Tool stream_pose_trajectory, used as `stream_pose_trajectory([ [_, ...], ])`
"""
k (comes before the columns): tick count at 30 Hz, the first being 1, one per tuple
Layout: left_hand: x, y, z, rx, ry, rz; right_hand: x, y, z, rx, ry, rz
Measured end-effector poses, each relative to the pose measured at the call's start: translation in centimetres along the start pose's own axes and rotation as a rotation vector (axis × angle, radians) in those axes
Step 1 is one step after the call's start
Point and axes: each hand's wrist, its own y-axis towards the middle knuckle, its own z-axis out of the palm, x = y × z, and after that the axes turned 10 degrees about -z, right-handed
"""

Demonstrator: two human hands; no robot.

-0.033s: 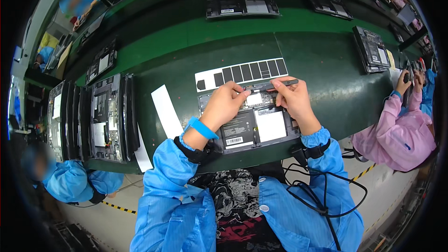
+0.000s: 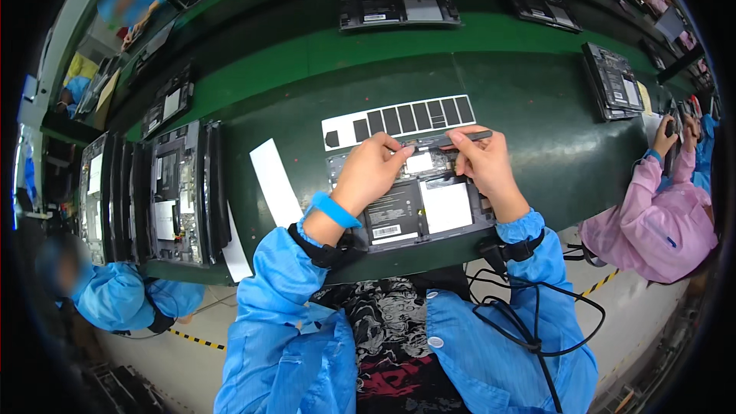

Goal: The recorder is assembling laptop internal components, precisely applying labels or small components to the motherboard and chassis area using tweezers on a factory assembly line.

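An opened laptop base [image 2: 395,215] lies on the green bench in front of me, showing its dark battery, a white panel and a circuit board. My left hand [image 2: 373,165] rests over the board's upper left, thumb and forefinger pinched at its top edge; whatever they grip is too small to make out. In my right hand [image 2: 481,159] is a pair of dark tweezers [image 2: 475,136], held between thumb and fingers, tips pointing left over the board. Just beyond the laptop base lies a white sheet with black adhesive pads [image 2: 414,116], partly covered by my left hand.
Several opened laptop bases [image 2: 175,195] stand on edge at the left. A blank white strip [image 2: 274,182] lies nearer. Another stack of laptop bases [image 2: 613,84] sits at the right, near a co-worker in a pink sleeve [image 2: 644,199]. A black cable [image 2: 529,330] hangs by my right arm.
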Motion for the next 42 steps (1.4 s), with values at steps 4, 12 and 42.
stream_pose_trajectory([
  [4,0.6,0.8,0.7,0.037,0.018,0.025,0.1,-0.2,-0.1,-0.004,0.01,0.003],
  [12,0.1,0.8,0.3,0.026,0.025,0.029,-0.2,-0.1,0.4,-0.003,-0.056,-0.027],
  [42,-0.3,1.9,1.2,-0.225,0.312,0.085,0.1,-0.5,1.4,0.003,-0.185,-0.037],
])
